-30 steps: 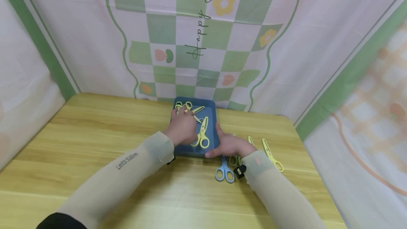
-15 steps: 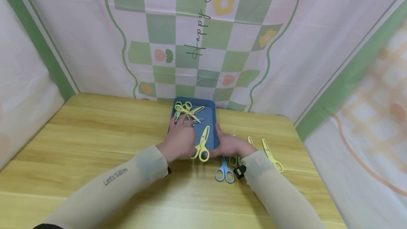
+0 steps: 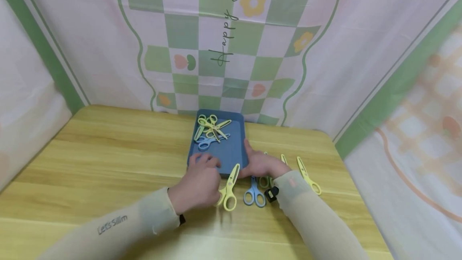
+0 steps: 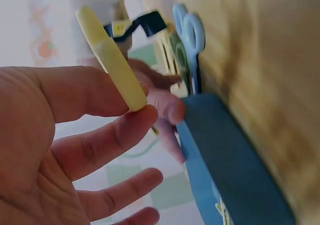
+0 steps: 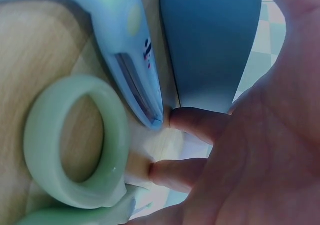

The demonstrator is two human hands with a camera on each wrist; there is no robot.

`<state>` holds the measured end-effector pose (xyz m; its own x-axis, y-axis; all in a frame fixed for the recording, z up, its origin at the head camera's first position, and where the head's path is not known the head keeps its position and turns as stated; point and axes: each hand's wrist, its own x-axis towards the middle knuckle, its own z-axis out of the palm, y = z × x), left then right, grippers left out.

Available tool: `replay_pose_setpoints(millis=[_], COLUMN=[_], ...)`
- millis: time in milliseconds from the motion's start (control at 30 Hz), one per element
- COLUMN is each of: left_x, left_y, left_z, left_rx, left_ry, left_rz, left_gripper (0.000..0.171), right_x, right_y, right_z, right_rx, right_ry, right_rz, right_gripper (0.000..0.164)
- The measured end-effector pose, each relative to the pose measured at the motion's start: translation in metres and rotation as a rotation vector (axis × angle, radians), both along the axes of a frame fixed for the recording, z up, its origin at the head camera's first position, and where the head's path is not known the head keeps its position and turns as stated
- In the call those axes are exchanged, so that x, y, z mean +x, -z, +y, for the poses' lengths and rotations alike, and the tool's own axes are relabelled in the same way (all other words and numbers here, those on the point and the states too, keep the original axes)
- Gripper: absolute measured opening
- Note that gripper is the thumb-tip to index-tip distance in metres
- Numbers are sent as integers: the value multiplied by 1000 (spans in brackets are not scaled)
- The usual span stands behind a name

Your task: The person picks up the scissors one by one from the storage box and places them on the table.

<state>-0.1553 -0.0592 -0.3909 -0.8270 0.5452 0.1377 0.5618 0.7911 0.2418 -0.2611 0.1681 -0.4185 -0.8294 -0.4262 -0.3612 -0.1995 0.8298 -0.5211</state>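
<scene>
In the head view my left hand (image 3: 198,181) holds yellow scissors (image 3: 229,189) just in front of the blue tray (image 3: 232,163), blades pointing away. The left wrist view shows thumb and forefinger pinching a yellow handle loop (image 4: 117,70), the other fingers spread. My right hand (image 3: 261,163) rests at the tray's right front corner with its fingers extended. Inside the tray, toward the back left, lie several yellow and green scissors (image 3: 213,126) and blue scissors (image 3: 204,144).
Right of the tray, blue scissors (image 3: 254,193) and green scissors (image 3: 264,182) lie by my right wrist. Farther right are yellow scissors (image 3: 308,175). A patterned cloth (image 3: 231,23) hangs behind the wooden table (image 3: 137,143).
My left hand has drawn the yellow scissors from within the tray toward me, past its front edge. The pile inside is now uncovered. My right hand stays at the corner.
</scene>
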Motion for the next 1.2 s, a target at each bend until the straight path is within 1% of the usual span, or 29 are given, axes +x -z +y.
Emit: replay_pose_setpoints(millis=[233,400,500,600,733,833,1067,1200], left_x=[18,24,24,23,20,18,15,15], left_y=[7,13,19,25,32,36,39,38], left_z=[3,7,9,11,15,19,27,29], left_rx=[-56,-75,-92,-113,-138,-158,-179,-192], left_ry=[15,37,37,23,-1,-6,-1,-7], left_rz=[-51,-78,-77,-89,-134,-160,-192,-189], left_gripper=[33,28,28,30,28,28,27,27], right_x=[0,1,0,-1,-1,-2,-2,-1], right_y=[0,-1,-1,0,0,0,1,1], right_z=[-1,0,0,0,0,0,0,-1], right_rx=[39,41,36,33,32,35,50,51], right_ry=[3,25,31,33,34,34,37,35], right_rz=[-8,-34,-38,-42,-55,-59,-50,-50], right_gripper=[139,139,141,143,145,145,146,146])
